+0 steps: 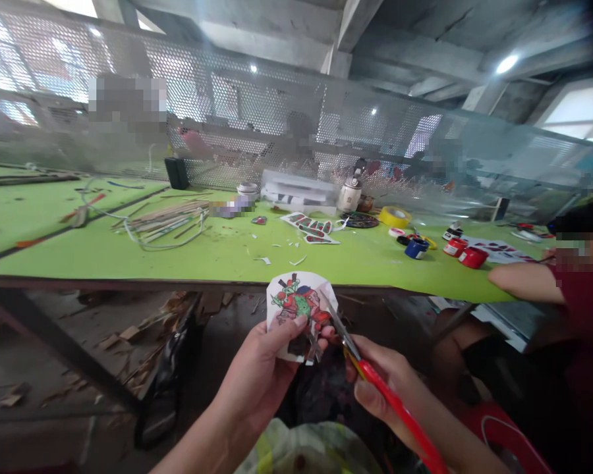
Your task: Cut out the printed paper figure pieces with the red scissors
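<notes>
My left hand point(281, 349) grips a white paper cutout point(278, 289) printed with a colourful figure in red, green and blue. The thumb presses on the front of the paper, just in front of the table's near edge. My right hand point(388, 375) is closed round red-handled scissors point(370, 375). Their metal blades point up and left, with one blade lying over the right side of the paper. Whether the blades are cutting into it I cannot tell. More cut paper pieces point(311, 227) with red and green patterns lie on the green table point(217, 260) beyond my hands.
Thin wooden sticks point(168, 220) and a white cable lie at left. Yellow tape point(395, 216), a blue paint jar point(416, 248) and red paint jars point(473, 256) stand at right. A co-worker's arm point(526, 283) rests at the right edge. A perforated screen point(277, 118) runs along the back.
</notes>
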